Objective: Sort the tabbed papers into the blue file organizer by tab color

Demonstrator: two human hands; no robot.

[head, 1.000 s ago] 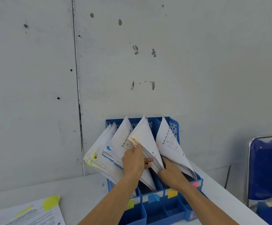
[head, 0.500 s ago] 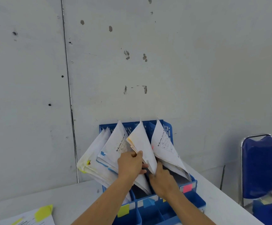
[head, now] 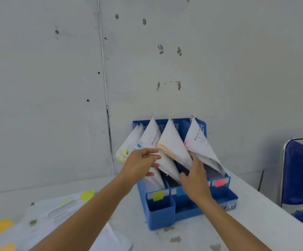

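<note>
Your left hand (head: 141, 163) loose-fingered, right hand (head: 195, 176) straight-fingered against 4 filed stacks (head: 172, 142) in organizer (head: 160, 216); unsorted sheets (head: 56, 214) apparently left on table (head: 246, 223).

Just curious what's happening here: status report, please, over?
Left hand open, fingertips at orange-tabbed stack. Right hand open, fingers between that and pink-tabbed stack. Four stacks standing in blue file organizer. Nothing blocking; loose tabbed papers lie on table.
</note>
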